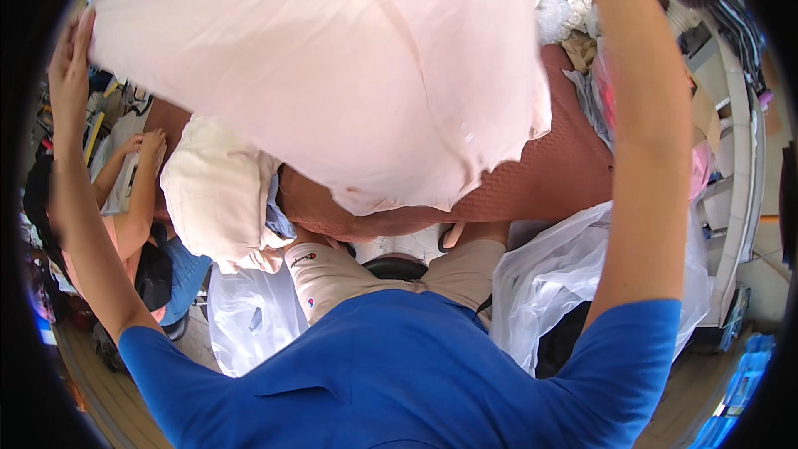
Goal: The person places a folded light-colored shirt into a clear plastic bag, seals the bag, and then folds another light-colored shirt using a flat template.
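My left hand [71,54] pinches the edge of the broad pale-pink fabric sheet [316,66] at upper left, my right hand is beyond the top edge, fingers untellable, and the sheet looks opened out but not yet flat on the reddish-brown quilted cover [553,179].

Both arms are raised and spread wide, bare from above the elbow. The left arm [96,233] slants outward and up to the left hand [70,54], whose fingers point upward in a pinching grip at far left. The right arm [644,175] rises almost straight, its forearm angling slightly inward near the top; the right hand (cut off by the upper edge) cannot be made out.
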{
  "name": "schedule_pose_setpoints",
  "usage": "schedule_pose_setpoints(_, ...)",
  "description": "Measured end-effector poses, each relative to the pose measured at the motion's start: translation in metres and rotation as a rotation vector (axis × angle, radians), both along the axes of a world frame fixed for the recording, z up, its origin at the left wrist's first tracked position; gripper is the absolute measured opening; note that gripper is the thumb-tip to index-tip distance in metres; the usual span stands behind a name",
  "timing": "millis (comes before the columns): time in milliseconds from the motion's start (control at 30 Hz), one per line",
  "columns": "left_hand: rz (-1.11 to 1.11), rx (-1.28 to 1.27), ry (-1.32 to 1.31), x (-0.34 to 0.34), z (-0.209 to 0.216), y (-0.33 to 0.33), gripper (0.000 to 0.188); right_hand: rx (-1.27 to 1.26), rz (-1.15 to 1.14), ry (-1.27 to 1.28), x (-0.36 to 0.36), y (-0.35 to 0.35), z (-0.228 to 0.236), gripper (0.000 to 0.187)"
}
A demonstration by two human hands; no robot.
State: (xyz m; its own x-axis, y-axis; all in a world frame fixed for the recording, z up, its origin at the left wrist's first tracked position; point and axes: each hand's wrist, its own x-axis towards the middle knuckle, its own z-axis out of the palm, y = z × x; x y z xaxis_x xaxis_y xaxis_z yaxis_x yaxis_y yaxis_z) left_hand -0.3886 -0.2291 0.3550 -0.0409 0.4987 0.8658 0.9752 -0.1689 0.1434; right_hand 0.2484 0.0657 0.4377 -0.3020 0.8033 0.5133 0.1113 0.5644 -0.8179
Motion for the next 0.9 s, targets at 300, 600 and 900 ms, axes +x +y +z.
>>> schedule_pose_setpoints(300,-0.006,-0.077,0.005,0.049,0.022,-0.072,0.037,0.067,0.092,-0.248,-0.088,-0.018,-0.069,0.024)
schedule_pose_setpoints(600,-0.545,-0.456,-0.002,0.304,0.001,-0.066,0.028,0.142,0.025,-0.404,-0.088,-0.008,-0.119,0.034)
schedule_pose_setpoints(900,-1.480,-1.112,-1.109,0.519,-0.226,0.003,0.017,-0.246,-0.373,-0.128,0.099,0.166,-0.324,0.050)
